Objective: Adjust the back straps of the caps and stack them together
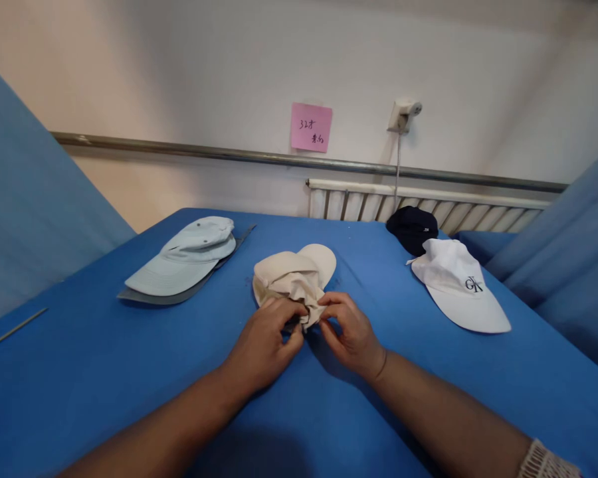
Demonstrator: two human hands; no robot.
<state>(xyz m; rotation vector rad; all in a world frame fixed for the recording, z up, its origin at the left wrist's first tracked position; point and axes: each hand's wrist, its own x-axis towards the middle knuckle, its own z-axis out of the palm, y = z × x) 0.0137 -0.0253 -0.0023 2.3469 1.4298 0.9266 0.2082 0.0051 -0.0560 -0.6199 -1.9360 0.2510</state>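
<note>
A beige cap (283, 267) lies in the middle of the blue-covered table, its brim pointing away to the right and its crown crumpled toward me. My left hand (268, 338) grips the near left edge of the cap between thumb and fingers. Pinching the fabric at the near right is my right hand (349, 330), its fingertips close to those of the left. A small dark part shows at the cap's near edge between the hands; what it is, I cannot make out.
A pale blue cap (179, 259) rests on a grey one (164, 299) at left. At right are a white cap (461, 285) and a black cap (412, 229). A thin stick (14, 330) lies far left. Curtains (563, 259) flank the table (129, 372); a radiator (363, 204) stands behind.
</note>
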